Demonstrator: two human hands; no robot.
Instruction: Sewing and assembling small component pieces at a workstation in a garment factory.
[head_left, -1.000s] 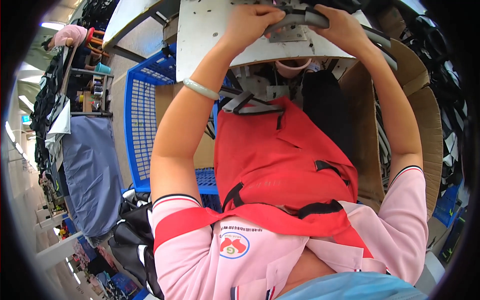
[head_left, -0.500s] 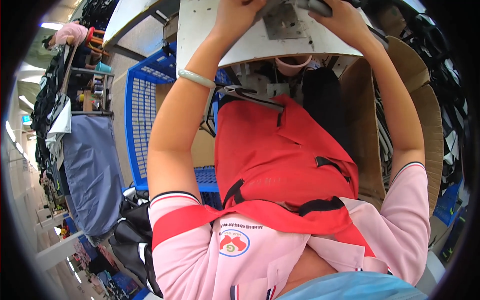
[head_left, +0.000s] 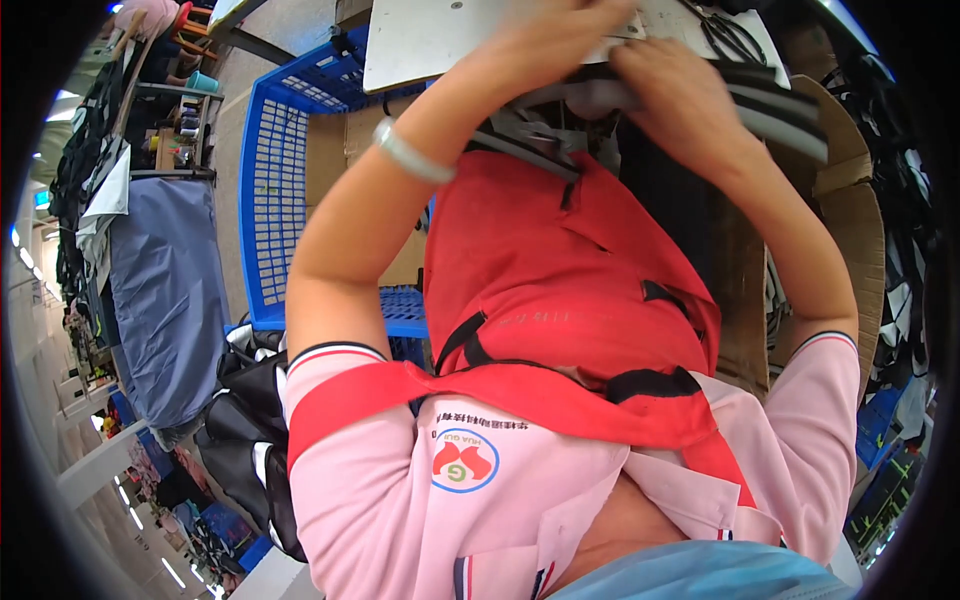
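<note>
At the front edge of the white table (head_left: 410,45), my two hands are close together. My right hand (head_left: 675,95) has its fingers curled round black-and-grey strips (head_left: 785,112), whose blurred ends stick out to its right. The strips also run under the hand toward the left, over the table edge. My left hand (head_left: 555,40) reaches across from the left beside the right fingertips. Motion smears it, and whatever is between its fingers cannot be made out. Other dark and grey strips (head_left: 525,145) hang below the table edge, above my red apron (head_left: 570,270).
A blue plastic basket (head_left: 262,200) stands left of my lap, with cardboard inside. On the right is an open cardboard box (head_left: 850,200). Black looped handles (head_left: 735,38) lie on the table's right part. A grey-blue cloth cover (head_left: 170,290) and black bags (head_left: 250,420) are farther left.
Both hands have come back from farther over the table toward its front edge and closer together. Black-and-grey strips now show across the edge by my right hand. The view has shifted slightly.
</note>
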